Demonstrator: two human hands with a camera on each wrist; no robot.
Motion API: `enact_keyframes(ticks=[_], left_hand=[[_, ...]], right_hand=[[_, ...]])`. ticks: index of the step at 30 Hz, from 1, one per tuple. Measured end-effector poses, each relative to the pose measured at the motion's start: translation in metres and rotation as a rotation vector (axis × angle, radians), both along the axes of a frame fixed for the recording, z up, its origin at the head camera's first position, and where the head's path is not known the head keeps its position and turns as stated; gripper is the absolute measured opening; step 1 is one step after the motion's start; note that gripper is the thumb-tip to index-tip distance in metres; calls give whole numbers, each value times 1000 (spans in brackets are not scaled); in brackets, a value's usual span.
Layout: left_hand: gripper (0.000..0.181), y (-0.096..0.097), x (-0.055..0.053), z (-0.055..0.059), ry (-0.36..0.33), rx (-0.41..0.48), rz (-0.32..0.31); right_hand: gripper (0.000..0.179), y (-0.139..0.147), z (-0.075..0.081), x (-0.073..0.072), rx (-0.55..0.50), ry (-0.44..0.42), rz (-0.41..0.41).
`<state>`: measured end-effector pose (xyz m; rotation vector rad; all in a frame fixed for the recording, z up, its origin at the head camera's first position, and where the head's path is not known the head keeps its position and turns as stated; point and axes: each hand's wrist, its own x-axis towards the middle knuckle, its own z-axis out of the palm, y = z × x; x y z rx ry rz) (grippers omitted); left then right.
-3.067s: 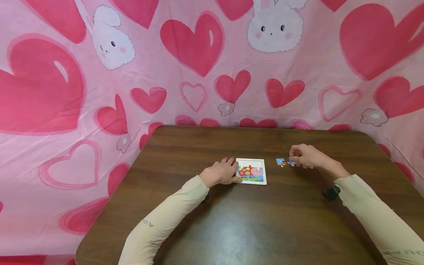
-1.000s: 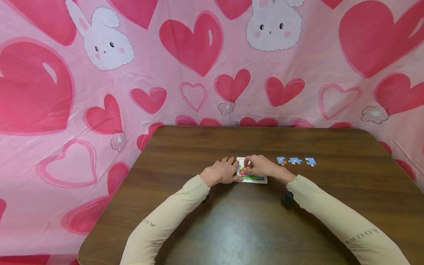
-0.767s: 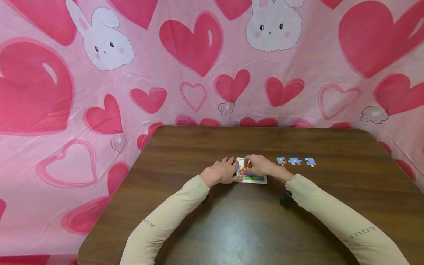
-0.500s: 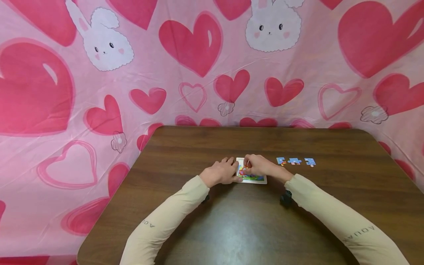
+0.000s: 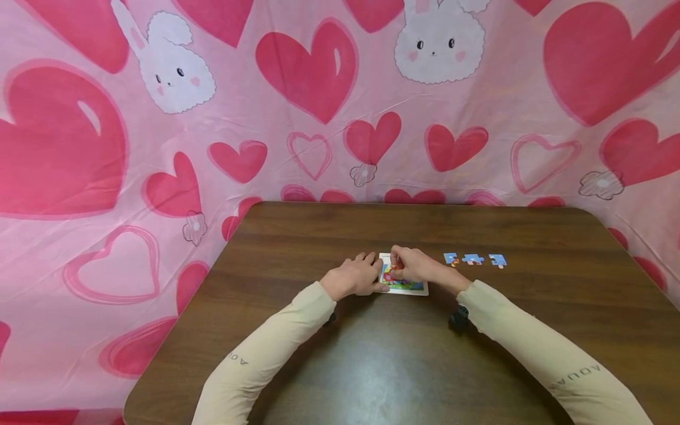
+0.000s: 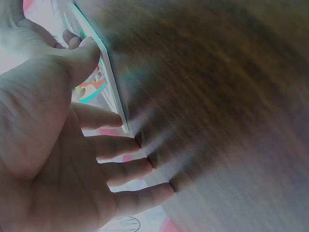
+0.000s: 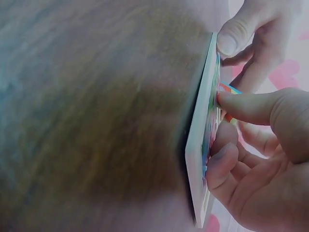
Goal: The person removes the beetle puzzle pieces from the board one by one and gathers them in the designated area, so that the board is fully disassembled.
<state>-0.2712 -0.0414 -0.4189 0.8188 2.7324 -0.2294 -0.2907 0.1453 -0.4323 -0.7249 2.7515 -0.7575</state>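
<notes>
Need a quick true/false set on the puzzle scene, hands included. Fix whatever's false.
1. The left hand touches the left side of the board. True.
2. The loose pieces on the table number three. True.
3. Those loose pieces are stacked in a pile. False: they lie apart in a row, right of the board.
4. The right hand is lying flat on the table. False: the right hand pinches a puzzle piece over the board.
5. Both sleeves are black. False: the sleeves are cream.
6. Hearts are printed on the pink backdrop. True.
</notes>
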Motion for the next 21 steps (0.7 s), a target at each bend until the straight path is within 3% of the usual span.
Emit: enact_keyframes(ticks=[4,13,17,21], left_hand=[[81,0,0,0,2,5,1],[81,0,1,2,-4,-1,4],[81,1,1,4,-8,6,12],[81,1,2,4,-14,10,15]], right_hand=[[12,1,1,0,12,-18,59],[6,5,5,-2,-12,-27,173],[12,11,8,-3,-26,-29,233],[12,21,14,-2,-37,-70,225]])
